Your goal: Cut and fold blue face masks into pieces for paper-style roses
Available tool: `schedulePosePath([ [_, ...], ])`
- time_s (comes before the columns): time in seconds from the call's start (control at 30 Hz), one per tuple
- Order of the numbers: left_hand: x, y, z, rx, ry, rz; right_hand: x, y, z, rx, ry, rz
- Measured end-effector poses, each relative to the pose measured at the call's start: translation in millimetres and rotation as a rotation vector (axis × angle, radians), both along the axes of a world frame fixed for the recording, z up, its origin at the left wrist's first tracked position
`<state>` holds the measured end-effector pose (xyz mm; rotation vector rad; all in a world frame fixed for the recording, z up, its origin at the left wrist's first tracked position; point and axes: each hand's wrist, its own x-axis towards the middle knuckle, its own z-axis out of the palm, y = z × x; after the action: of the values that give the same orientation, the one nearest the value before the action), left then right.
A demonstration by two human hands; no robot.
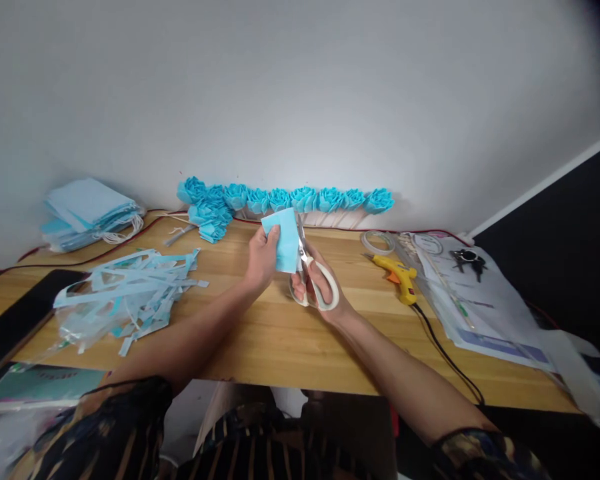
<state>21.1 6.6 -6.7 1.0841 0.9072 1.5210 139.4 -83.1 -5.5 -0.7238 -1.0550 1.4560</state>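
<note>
Above the middle of the wooden table, my left hand [263, 255] pinches a folded light-blue sheet [286, 243], its thumb lying on the front face. My right hand [330, 287] has its fingers through the cream handles of a pair of scissors [325, 287]. The metal blades stand upright along the sheet's right edge. Whether they are cutting into it at this instant I cannot tell. Behind both hands, a row of blue handmade flowers [280, 199] leans against the wall, with more of them bunched at the row's left end.
Cut blue and white strips [130, 293] lie heaped at left, beside a dark phone [25, 317]. A stack of blue face masks [93, 207] sits behind them. At right are a yellow glue gun [397, 277] with a black cord, a tape roll [379, 241], papers and keys [469, 259].
</note>
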Motion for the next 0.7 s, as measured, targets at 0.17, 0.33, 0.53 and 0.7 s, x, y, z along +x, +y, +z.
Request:
schedulePosePath([
  [0.17, 0.1, -0.8, 2.6, -0.024, -0.018, -0.013, -2.9, -2.8, 2.2, 0.007, 0.027, -0.045],
  [0.33, -0.1, 0.7, 1.0, 0.016, -0.016, -0.031, -5.3, -5.9, 5.9, 0.024, -0.012, -0.084],
  [0.53, -1.0, 3.2, -0.2, -0.01, -0.012, -0.035, -3.3, -6.0, 6.7, 0.018, -0.034, -0.103],
  [0.7, -3.0, 6.8, -0.9, -0.008, -0.025, -0.034, -2.2, -4.8, 7.5, -0.007, -0.063, -0.125],
])
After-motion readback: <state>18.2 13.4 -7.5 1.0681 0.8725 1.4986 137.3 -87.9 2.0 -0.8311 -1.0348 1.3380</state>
